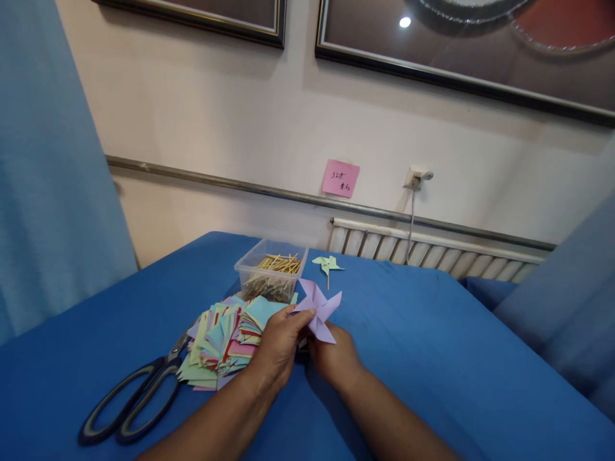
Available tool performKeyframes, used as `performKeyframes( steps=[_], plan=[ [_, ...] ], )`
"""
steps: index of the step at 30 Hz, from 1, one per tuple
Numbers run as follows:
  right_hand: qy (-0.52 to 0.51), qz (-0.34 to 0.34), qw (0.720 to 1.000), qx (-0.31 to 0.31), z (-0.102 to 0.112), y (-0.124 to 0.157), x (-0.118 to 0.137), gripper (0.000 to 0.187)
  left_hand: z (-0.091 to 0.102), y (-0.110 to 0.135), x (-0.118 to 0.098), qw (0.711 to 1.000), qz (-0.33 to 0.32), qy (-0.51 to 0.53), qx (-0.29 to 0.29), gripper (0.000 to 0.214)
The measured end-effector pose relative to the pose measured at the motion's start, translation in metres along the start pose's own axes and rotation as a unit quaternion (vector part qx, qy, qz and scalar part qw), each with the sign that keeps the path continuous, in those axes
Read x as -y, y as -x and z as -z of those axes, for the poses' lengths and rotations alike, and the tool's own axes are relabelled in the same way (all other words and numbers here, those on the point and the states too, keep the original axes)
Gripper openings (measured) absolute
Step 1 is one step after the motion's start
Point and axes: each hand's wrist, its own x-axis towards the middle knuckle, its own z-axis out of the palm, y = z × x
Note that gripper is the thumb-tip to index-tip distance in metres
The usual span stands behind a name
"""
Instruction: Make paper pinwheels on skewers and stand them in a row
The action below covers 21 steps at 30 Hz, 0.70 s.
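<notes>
A purple paper pinwheel (321,307) with folded, pointed blades is held up over the table. The thumb of my left hand (283,339) presses on its centre, with the fingers behind it. My right hand (334,352) is curled closed just below and behind the pinwheel; its fingertips and whatever they grip are hidden. Something small and dark shows between the hands, too covered to name. Beside my left hand lies a large pile of coloured paper squares (225,342). A finished pale green pinwheel (327,264) on a stick lies beyond my hands.
Large dark-handled scissors (144,390) lie left of the paper pile. A clear plastic box (245,272) of thin wooden sticks (278,264) stands behind the pile. The blue-covered table (423,346) reaches towards a wall with a radiator (375,246). Blue curtains (52,173) hang at the sides.
</notes>
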Motion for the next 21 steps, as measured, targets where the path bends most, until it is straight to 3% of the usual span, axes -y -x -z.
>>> performKeyframes(
  steps=[12, 21],
  plan=[
    [-0.019, -0.033, 0.999, -0.002, -0.007, 0.000, -0.003, 0.031, 0.004, -0.007, 0.005, 1.000, 0.017, -0.007, -0.010, 0.016],
    [-0.023, -0.012, 0.998, 0.053, -0.001, -0.006, -0.006, 0.028, 0.008, -0.012, -0.001, 0.999, -0.008, 0.037, -0.018, 0.020]
  ],
)
